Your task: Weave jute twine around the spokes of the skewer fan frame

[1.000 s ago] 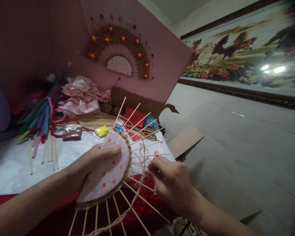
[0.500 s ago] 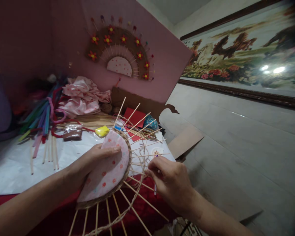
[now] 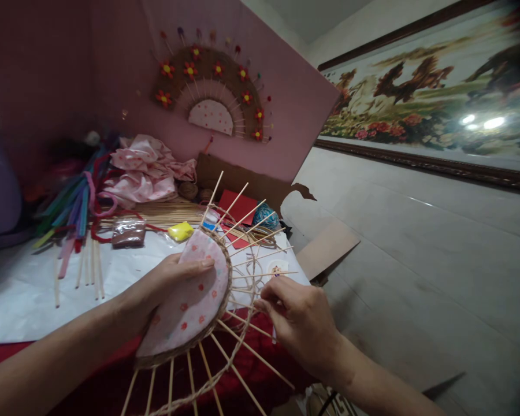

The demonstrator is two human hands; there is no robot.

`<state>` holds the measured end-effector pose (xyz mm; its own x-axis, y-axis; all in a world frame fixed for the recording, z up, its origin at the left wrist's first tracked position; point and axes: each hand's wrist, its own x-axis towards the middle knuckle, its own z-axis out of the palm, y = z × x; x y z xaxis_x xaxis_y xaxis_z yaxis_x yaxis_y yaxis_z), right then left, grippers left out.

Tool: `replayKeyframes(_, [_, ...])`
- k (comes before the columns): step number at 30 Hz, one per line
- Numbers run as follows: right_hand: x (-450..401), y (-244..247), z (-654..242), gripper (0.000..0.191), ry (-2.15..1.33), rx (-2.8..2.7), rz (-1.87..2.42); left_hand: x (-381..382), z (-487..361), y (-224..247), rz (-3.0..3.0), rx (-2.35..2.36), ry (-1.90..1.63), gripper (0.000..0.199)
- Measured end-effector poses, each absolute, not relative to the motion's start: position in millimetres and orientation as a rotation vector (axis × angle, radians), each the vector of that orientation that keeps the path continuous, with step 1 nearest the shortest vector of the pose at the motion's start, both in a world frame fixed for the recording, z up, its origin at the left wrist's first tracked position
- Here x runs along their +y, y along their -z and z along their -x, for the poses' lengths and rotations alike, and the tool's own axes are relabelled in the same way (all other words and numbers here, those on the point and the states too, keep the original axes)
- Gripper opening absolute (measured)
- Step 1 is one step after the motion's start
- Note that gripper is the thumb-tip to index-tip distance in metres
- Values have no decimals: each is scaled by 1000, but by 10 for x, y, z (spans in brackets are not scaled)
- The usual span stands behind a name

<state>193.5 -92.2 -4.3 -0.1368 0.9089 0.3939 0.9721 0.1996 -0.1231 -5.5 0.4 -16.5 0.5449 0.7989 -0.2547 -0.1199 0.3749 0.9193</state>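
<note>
My left hand point(image 3: 167, 283) grips a half-round panel point(image 3: 205, 297) covered in pale pink flowered fabric, its thumb lying on the face and its other fingers hidden behind. Thin wooden sticks point(image 3: 248, 349) fan out from the panel's curved, twine-wrapped edge. A strand of jute twine point(image 3: 230, 364) runs across the sticks in a loose arc, at some distance from that edge. At the right of the fan, my right hand point(image 3: 305, 323) is closed, thumb and fingers pinched on the twine beside the sticks. The fingertips partly cover the spot they hold.
A white sheet point(image 3: 17, 306) on the table bears loose sticks, pipe cleaners point(image 3: 75, 202), a yellow packet point(image 3: 181, 231), a brown packet point(image 3: 129, 232), crumpled fabric point(image 3: 143, 170) and blue yarn point(image 3: 265, 215). Behind stands a pink board point(image 3: 286, 115) with a flowered fan.
Hardly anything differs. My right hand and the sticks near it have shifted very slightly; my left hand holds the panel in the same place.
</note>
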Motion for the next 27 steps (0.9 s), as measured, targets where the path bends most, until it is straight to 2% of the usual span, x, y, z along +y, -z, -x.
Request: replayKeyframes(27, [-858, 121, -1948, 11, 173, -2120, 1808, -5, 32, 202, -1106, 878, -682, 31])
